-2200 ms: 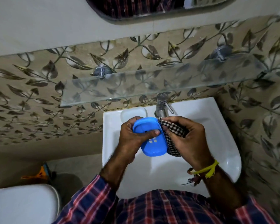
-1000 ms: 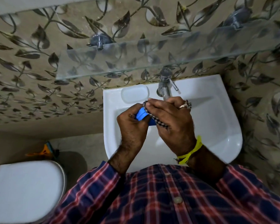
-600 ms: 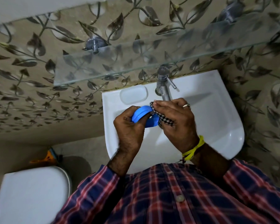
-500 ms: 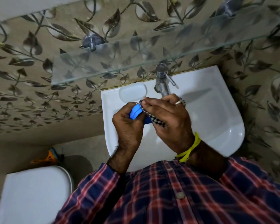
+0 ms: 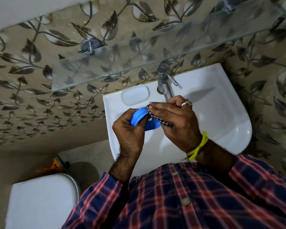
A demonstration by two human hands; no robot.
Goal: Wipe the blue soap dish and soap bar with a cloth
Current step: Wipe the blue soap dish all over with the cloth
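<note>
tap (image 5: 165, 83) touching right hand (image 5: 175, 120) behind | glass shelf (image 5: 139, 60) overhead | basin (image 5: 221, 116) open rightward

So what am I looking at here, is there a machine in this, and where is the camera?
No machine: a person works with bare hands, and one wide-angle camera worn on their head looks down at them. The left hand grips a blue plastic soap dish over a white ceramic washbasin. The right hand presses a black-and-white checked cloth against the dish to wipe it. No soap bar shows. Behind them stand a chrome tap and a clear glass shelf on the leaf-patterned wall. A white toilet lid sits lower left.
</note>
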